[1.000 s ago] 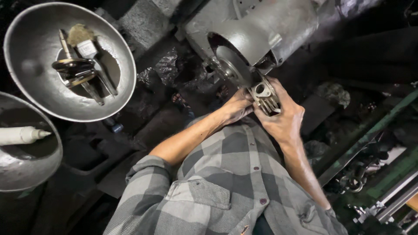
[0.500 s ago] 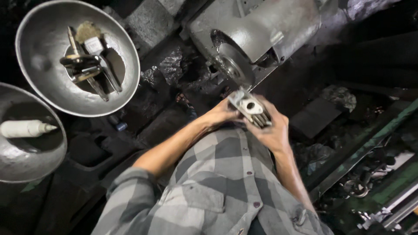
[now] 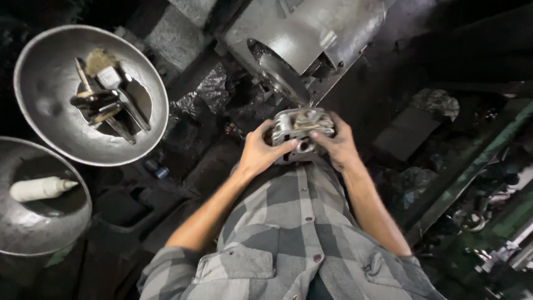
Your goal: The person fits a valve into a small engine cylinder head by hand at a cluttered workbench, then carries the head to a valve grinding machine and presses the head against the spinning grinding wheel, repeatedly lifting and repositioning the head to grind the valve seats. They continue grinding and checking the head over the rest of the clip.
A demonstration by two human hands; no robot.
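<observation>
Grey cast-metal engine part (image 3: 300, 133), ribbed, with round ports: clamped between my left hand (image 3: 261, 154) and right hand (image 3: 338, 147), fingers wrapped over each side, held close against my checked shirt (image 3: 288, 233). Directly beyond it: grinding machine (image 3: 311, 39), silver housing, disc (image 3: 280, 78) facing the part, near but apart. Left of my arms: large metal bowl (image 3: 50, 111) containing a brush (image 3: 105, 69) and several hand tools. Lower left: second bowl (image 3: 33, 228) holding a white tube (image 3: 41, 188). Right: dark clutter, green rail (image 3: 472, 166).
</observation>
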